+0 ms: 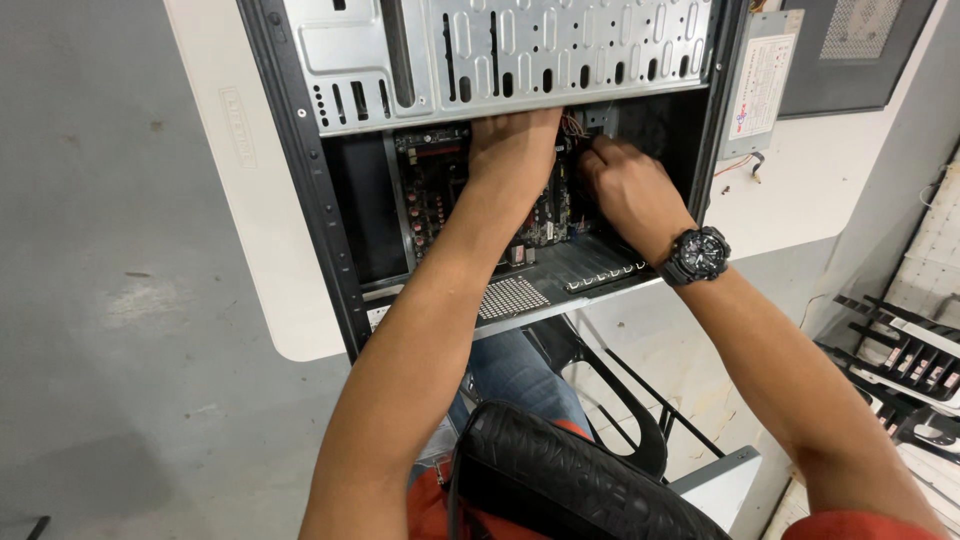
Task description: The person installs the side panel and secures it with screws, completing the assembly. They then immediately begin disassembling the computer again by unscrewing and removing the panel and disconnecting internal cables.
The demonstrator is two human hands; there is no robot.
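Observation:
An open black computer case point(300, 150) lies on a white table point(250, 250), its side off. Inside sits a dark motherboard point(435, 195). My left hand point(512, 150) reaches deep into the case over the board, fingers hidden under the silver drive cage point(500, 50). My right hand point(630, 190), with a black watch point(693, 254) on the wrist, is beside it, fingers curled near thin red wires point(573, 127). Whether either hand holds anything is hidden.
A silver power supply box point(762, 80) lies on the table right of the case. A black chair frame point(620, 400) and a black bag point(560, 480) are below me. Black racks point(900, 350) stand at the right. Grey floor is at the left.

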